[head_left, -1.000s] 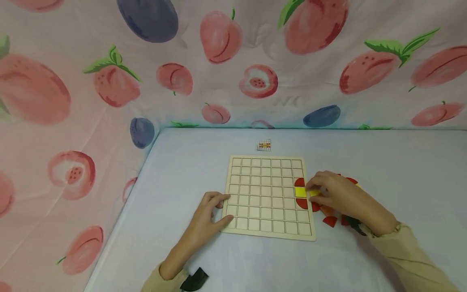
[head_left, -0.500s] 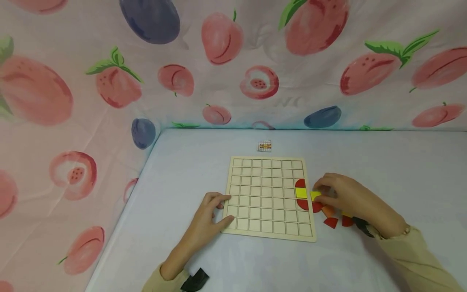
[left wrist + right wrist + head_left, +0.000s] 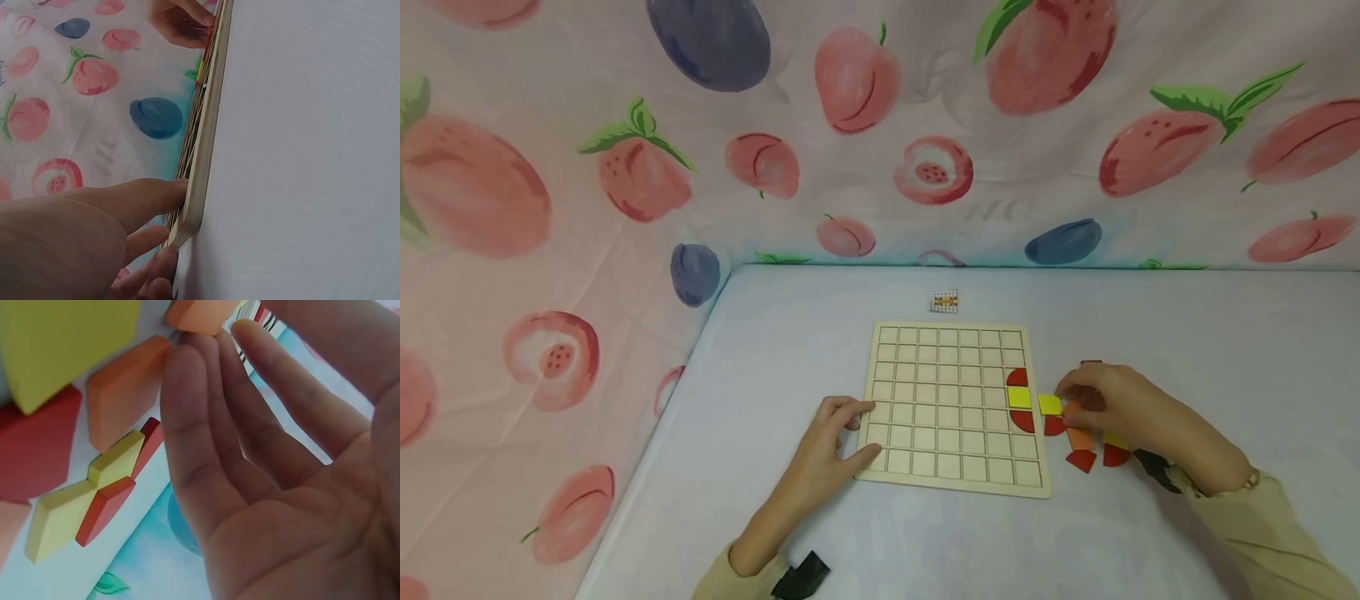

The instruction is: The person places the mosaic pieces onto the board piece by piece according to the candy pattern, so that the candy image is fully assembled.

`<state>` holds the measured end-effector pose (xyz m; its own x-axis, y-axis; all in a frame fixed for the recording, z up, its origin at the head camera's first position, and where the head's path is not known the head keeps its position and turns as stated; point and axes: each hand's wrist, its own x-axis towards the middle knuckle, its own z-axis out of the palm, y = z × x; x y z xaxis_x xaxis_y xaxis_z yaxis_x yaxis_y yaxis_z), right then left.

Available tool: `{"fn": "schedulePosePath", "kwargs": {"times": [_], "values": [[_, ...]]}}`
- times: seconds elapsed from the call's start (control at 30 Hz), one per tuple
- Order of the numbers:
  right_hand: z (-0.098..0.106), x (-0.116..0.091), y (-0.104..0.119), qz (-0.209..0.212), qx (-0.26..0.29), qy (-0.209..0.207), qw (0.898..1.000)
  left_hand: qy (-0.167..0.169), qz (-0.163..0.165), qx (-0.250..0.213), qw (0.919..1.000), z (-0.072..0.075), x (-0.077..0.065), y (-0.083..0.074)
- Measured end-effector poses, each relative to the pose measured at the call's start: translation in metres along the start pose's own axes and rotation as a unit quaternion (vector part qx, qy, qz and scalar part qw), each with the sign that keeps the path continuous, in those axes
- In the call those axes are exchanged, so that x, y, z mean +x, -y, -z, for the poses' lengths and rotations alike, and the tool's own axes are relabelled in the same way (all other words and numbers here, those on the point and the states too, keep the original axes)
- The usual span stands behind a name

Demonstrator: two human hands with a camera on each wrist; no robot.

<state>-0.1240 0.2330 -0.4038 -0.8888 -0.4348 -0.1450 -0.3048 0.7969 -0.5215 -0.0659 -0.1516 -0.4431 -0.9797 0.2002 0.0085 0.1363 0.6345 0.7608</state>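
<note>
A pale wooden board (image 3: 947,417) with a grid of square cells lies on the table. At its left edge rests my left hand (image 3: 827,446), index finger and thumb touching the rim; the left wrist view shows the thumb on the board's edge (image 3: 203,144). Two red pieces and a yellow square tile (image 3: 1018,397) sit along the board's right side. Over the loose tiles to the right, my right hand (image 3: 1120,408) pinches an orange tile (image 3: 1072,408); its fingertips meet the orange tile (image 3: 200,314) in the right wrist view. The thumb's contact is hidden there.
A loose yellow tile (image 3: 1050,405) lies just right of the board, with a red piece (image 3: 1055,426) below it. More orange (image 3: 1081,439), red (image 3: 1081,461) and yellow pieces lie around the right hand. A small patterned card (image 3: 943,301) lies behind the board.
My right hand has drawn back to the right from the board's edge, uncovering the loose yellow tile, and now has an orange tile between its fingers. The left hand has stayed in place.
</note>
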Motion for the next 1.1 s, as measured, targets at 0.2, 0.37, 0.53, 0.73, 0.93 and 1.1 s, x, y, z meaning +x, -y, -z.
{"fn": "schedulePosePath", "kwargs": {"times": [0.2,0.37,0.53,0.73,0.93,1.1], "values": [[0.0006,-0.0007,0.0003,-0.004,0.01,-0.005,1.0,-0.001,-0.005,0.002,1.0,-0.0003,0.0,0.0011],[0.0008,-0.0006,0.0002,-0.002,0.01,-0.009,1.0,-0.001,-0.005,0.005,1.0,-0.0008,0.0,0.0019],[0.0012,0.0004,-0.0003,-0.004,0.014,-0.003,1.0,0.0,-0.003,0.006,1.0,-0.0008,-0.0006,0.0022],[0.0029,-0.0008,0.0005,-0.009,0.022,-0.005,1.0,-0.003,-0.001,0.005,1.0,-0.0017,0.0001,0.0017],[0.0051,-0.0012,0.004,-0.001,0.024,-0.009,1.0,-0.004,-0.004,0.001,1.0,-0.0026,0.0001,0.0034],[0.0083,-0.0016,0.0065,0.017,0.02,-0.021,0.999,-0.004,-0.004,0.002,1.0,-0.0031,0.0001,0.0038]]}}
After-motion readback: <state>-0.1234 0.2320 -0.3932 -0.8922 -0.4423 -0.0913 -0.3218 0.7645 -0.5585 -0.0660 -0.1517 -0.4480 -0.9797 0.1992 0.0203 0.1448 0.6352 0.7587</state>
